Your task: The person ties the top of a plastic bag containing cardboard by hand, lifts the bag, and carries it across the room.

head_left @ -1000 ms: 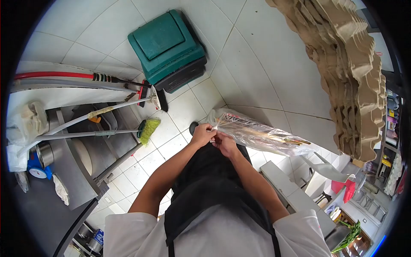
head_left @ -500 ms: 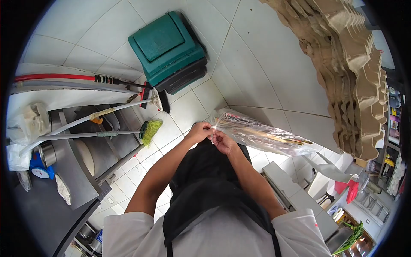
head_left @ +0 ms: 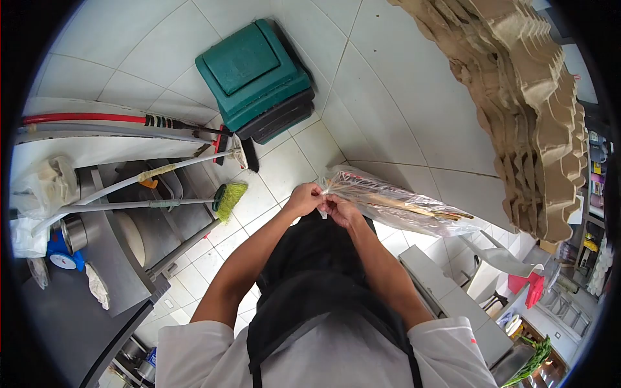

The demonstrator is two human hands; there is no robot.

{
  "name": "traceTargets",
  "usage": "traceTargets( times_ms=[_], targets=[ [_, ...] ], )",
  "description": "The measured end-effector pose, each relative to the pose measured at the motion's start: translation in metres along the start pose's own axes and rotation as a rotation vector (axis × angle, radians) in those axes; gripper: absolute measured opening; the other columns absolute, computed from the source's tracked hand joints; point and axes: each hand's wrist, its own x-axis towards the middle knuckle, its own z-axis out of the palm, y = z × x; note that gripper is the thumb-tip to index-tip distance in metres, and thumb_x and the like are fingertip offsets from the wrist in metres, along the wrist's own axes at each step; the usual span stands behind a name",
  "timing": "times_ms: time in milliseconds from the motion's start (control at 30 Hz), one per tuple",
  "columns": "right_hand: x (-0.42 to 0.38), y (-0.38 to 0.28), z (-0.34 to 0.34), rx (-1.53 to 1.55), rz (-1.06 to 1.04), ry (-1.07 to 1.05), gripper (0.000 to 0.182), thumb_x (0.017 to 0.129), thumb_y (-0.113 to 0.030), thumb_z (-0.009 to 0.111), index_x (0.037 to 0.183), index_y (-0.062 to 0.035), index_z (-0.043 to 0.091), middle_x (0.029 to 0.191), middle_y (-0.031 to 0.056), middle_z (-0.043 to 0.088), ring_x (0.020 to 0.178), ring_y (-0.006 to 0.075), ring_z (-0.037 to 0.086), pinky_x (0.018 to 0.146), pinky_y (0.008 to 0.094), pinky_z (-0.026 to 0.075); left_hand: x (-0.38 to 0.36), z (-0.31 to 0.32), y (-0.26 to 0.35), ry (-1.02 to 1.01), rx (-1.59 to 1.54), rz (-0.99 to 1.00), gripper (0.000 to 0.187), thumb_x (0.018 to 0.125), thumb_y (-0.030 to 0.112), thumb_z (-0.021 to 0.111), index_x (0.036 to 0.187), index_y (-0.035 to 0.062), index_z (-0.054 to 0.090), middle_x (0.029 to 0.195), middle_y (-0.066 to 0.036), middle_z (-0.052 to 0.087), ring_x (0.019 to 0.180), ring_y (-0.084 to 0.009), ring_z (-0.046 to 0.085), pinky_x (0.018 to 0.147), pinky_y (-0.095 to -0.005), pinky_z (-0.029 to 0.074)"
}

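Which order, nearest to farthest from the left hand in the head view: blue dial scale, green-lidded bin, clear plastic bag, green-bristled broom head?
1. Clear plastic bag: gathered neck at the left hand, body stretching right.
2. Green-bristled broom head: left of the hand.
3. Green-lidded bin: up and left, near the wall.
4. Blue dial scale: far left.

Wht short-slv shirt [head_left: 333,355], sm. red mark [head_left: 473,341] on R sleeve [head_left: 447,350]; blk apron [head_left: 314,265] w/ thin straps [head_left: 414,366].

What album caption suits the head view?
Left hand and right hand hold a plastic bag by its gathered end.
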Motion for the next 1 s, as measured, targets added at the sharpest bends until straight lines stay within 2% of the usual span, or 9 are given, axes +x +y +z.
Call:
traceTargets(
  times_ms=[133,233,300,433,500,600,700,933,1000],
  targets=[
    [0.01,0.003,-0.017,-0.044,0.027,-0.094,0.011,0.084,-0.007,0.043,0.085,0.0005,0.051,0.077,0.0058,0.052,0.07,0.0159,0.051,0.07,0.0297,0.047,0.003,-0.001,-0.002,0.015,0.12,-0.022,0.012,0.078,0.008,0.055,0.079,-0.0034,0.053,0.074,-0.01,0.06,0.061,-0.0141,0.061,0.055,-0.0227,0.047],
    [0.006,0.0,-0.013,-0.13,0.036,-0.058,0.011,0.084,-0.008,0.044,0.083,-0.0001,0.051,0.077,0.0061,0.052,0.072,0.0163,0.05,0.072,0.0312,0.045,0.002,-0.002,-0.001,-0.022,-0.008,-0.08,0.013,0.079,0.008,0.056,0.079,-0.004,0.053,0.074,-0.01,0.06,0.062,-0.0147,0.061,0.056,-0.0228,0.047],
    [0.001,-0.001,-0.006,-0.07,-0.001,-0.103,0.008,0.083,-0.007,0.045,0.082,-0.001,0.051,0.078,0.0066,0.052,0.074,0.0164,0.05,0.068,0.0305,0.044,0.003,0.0,-0.005,-0.086,-0.277,-0.135,0.013,0.079,0.009,0.056,0.079,-0.0041,0.053,0.075,-0.011,0.06,0.063,-0.0153,0.061,0.056,-0.0223,0.047],
    [0.003,0.009,-0.001,0.053,-0.145,0.003,0.007,0.082,-0.005,0.046,0.084,-0.0005,0.051,0.079,0.0074,0.053,0.073,0.0168,0.05,0.066,0.0296,0.043,0.0,0.002,0.0,-0.046,-0.309,-0.156,0.015,0.079,0.011,0.057,0.078,-0.0033,0.053,0.073,-0.011,0.06,0.064,-0.0151,0.062,0.056,-0.0216,0.046],
    [0.018,0.018,-0.017,-0.031,-0.214,-0.079,0.008,0.081,-0.004,0.047,0.084,0.0006,0.052,0.078,0.008,0.054,0.072,0.0175,0.051,0.066,0.0298,0.043,-0.002,0.001,0.005,-0.013,-0.229,-0.139,0.019,0.077,0.015,0.06,0.077,-0.0022,0.053,0.07,-0.01,0.06,0.061,-0.0143,0.061,0.053,-0.0213,0.045],
    [0.015,0.017,-0.015,-0.06,-0.21,-0.012,0.009,0.081,-0.004,0.047,0.083,0.0015,0.053,0.077,0.0082,0.055,0.071,0.0177,0.051,0.066,0.0294,0.043,-0.001,0.004,0.011,0.045,-0.042,-0.152,0.021,0.074,0.017,0.062,0.075,-0.0014,0.052,0.069,-0.01,0.06,0.058,-0.0138,0.061,0.049,-0.022,0.044],
    [0.004,0.011,-0.006,0.001,-0.2,-0.046,0.008,0.08,-0.003,0.048,0.081,0.0017,0.054,0.077,0.0081,0.055,0.07,0.0174,0.052,0.066,0.0291,0.043,0.002,0.007,0.008,0.084,0.035,-0.134,0.019,0.073,0.014,0.061,0.076,-0.0011,0.051,0.069,-0.01,0.06,0.055,-0.0138,0.061,0.047,-0.0226,0.044],
    [0.009,0.005,-0.013,-0.144,-0.12,-0.102,0.008,0.076,-0.003,0.053,0.084,-0.0023,0.055,0.081,0.0053,0.056,0.072,0.0143,0.052,0.068,0.0271,0.042,0.006,0.011,-0.004,0.147,0.097,-0.064,0.013,0.074,0.008,0.056,0.08,-0.0025,0.05,0.07,-0.011,0.06,0.057,-0.0153,0.061,0.051,-0.0237,0.045],
    [0.013,0.01,-0.015,-0.177,-0.202,-0.051,0.008,0.078,-0.004,0.05,0.083,0.0008,0.055,0.08,0.0066,0.056,0.071,0.0158,0.052,0.065,0.0276,0.043,0.003,0.009,0.001,0.125,0.129,-0.01,0.008,0.075,0.003,0.051,0.08,-0.0034,0.05,0.073,-0.01,0.06,0.06,-0.0163,0.062,0.055,-0.024,0.046]
  ],
)
